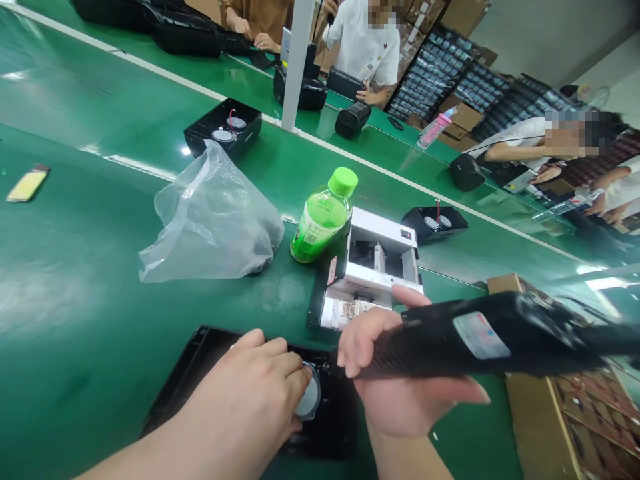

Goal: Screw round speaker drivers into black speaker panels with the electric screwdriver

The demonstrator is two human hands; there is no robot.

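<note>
A black plastic speaker housing (330,430) lies on the green bench in front of me, with a round silver speaker driver (311,397) seated in it. My left hand (255,387) is over the housing, its bent fingers closed on the driver and hiding much of it. In my right hand (383,353) is a black electric screwdriver (450,337), tilted nearly level. Its front end points left at the edge of the driver; the tip is hard to make out. Just beyond sits a white screw feeder (377,263), partly covered by my right fingers.
A green-capped bottle (323,217) stands beside a clear plastic bag (215,220). Further housings with drivers (225,127) rest along the bench. A cardboard box (543,420) is at right. Several people work across the bench, past a white post (297,67).
</note>
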